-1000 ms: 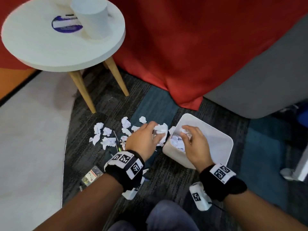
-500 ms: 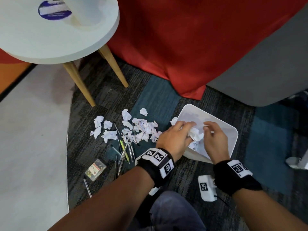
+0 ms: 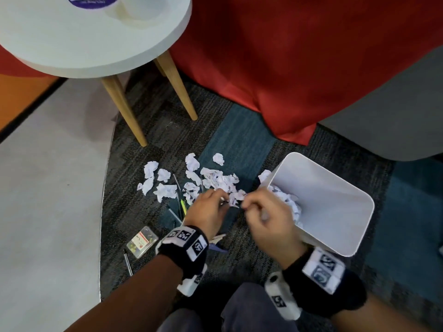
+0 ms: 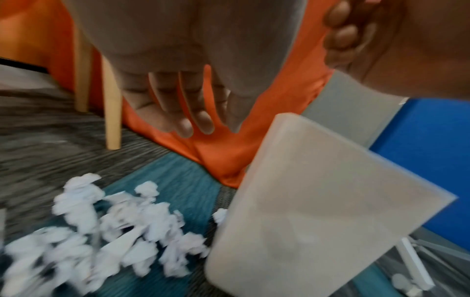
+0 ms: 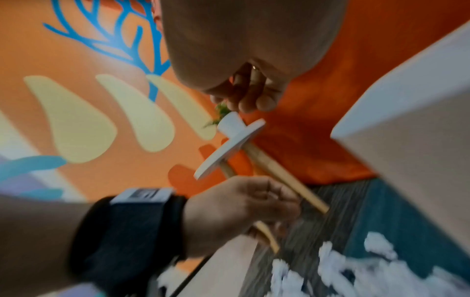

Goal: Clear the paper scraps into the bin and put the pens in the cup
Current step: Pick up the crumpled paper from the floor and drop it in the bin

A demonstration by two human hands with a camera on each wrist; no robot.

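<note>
Head view: left hand (image 3: 209,213) and right hand (image 3: 269,220) low over the carpet (image 3: 143,204), just left of the white bin (image 3: 335,212), fingertips at the near edge of the paper scraps (image 3: 215,179). Whether either hand grips paper, impossible to tell through the blur. Scraps strewn left of the bin, more crumpled paper already inside it. Pens (image 3: 178,207) on the carpet left of the bin, partly under the scraps and the left hand; one more pen (image 3: 127,261) farther left, beside a small clear box (image 3: 142,241). Round white table (image 3: 84,39) beyond the scraps, far-left of the bin, with a white cup (image 3: 141,8) on top.

Left wrist view: left-hand fingers (image 4: 183,100) extended and relaxed, nothing in them, above the scraps just left of the bin; right-hand fingers (image 4: 342,36) curled.

Right wrist view: right-hand fingers (image 5: 254,94) loosely curled, contents unclear; bin wall at right, scraps below.
</note>
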